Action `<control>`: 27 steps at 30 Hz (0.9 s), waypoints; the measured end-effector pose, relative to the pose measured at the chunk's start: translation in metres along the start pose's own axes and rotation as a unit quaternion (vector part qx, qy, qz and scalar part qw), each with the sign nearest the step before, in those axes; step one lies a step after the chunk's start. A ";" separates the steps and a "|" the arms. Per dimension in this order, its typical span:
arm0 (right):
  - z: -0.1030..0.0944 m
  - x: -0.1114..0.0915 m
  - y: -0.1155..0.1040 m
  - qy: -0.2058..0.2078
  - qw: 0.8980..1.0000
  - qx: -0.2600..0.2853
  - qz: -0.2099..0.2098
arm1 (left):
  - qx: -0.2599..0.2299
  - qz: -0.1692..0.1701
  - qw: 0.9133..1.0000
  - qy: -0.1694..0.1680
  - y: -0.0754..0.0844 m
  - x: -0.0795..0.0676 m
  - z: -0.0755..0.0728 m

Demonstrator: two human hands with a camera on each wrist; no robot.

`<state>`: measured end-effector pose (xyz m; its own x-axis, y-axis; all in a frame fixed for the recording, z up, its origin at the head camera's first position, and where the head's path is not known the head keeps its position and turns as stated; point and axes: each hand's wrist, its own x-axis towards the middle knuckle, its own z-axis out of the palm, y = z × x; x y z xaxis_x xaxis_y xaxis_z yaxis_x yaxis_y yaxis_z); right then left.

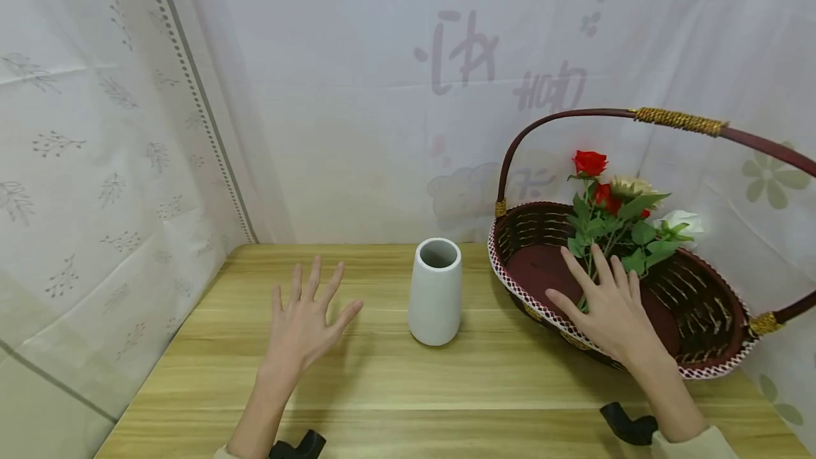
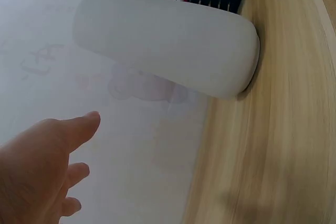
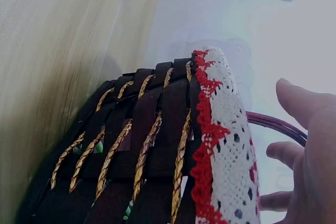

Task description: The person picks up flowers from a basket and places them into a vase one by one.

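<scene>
A white vase stands upright on the wooden table, its round mouth facing up. To its left my left hand hovers with fingers spread, touching nothing; the left wrist view shows the vase apart from that hand. My right hand is spread over the front rim of a dark woven basket and holds nothing. Inside the basket lie artificial flowers: red roses, a cream bloom and a white rose, with green leaves. Their lower stems are partly hidden behind my right hand.
The basket's tall arched handle rises over the flowers. A white lace trim with red edging runs round its rim. Patterned white curtains hang behind and left of the wooden table. Black straps sit at both wrists.
</scene>
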<state>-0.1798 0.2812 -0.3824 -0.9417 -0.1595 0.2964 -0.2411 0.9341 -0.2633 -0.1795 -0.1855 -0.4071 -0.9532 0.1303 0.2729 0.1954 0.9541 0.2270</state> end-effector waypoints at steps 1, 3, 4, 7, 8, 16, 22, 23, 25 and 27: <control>0.000 0.000 0.000 -0.001 1.000 0.000 -0.001 | 0.001 0.001 1.000 0.000 0.001 0.000 0.000; -0.002 0.000 0.001 -0.001 1.000 -0.001 -0.003 | -0.002 0.005 1.000 0.001 0.002 -0.001 -0.001; -0.002 0.000 0.001 0.001 1.000 -0.002 -0.004 | -0.004 0.007 1.000 0.002 0.002 -0.001 -0.002; -0.003 0.000 0.002 0.004 1.000 -0.006 -0.005 | -0.009 0.012 1.000 0.002 0.005 -0.001 -0.003; -0.003 0.000 0.003 0.005 1.000 -0.007 -0.005 | -0.013 0.013 1.000 0.002 0.005 -0.001 -0.003; -0.007 0.001 0.004 0.019 1.000 -0.014 0.006 | -0.033 0.021 0.999 0.006 0.010 -0.001 0.000; -0.010 0.002 0.006 0.025 1.000 -0.013 0.002 | -0.047 0.026 0.999 0.009 0.014 -0.001 0.001; -0.010 0.002 0.007 0.025 1.000 -0.013 0.001 | -0.048 0.027 0.998 0.009 0.015 -0.002 0.002; -0.011 0.003 0.008 0.026 1.000 -0.014 -0.002 | -0.054 0.028 0.998 0.009 0.016 -0.002 0.002; -0.013 0.004 0.008 0.026 1.000 -0.015 -0.003 | -0.060 0.029 0.998 0.011 0.017 -0.001 0.002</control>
<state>-0.1822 0.2927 -0.3712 -0.9264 -0.1496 0.3454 -0.2393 0.9424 -0.2337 -0.1753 -0.1689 -0.4058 -0.9342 0.1771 0.3096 0.2778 0.9058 0.3200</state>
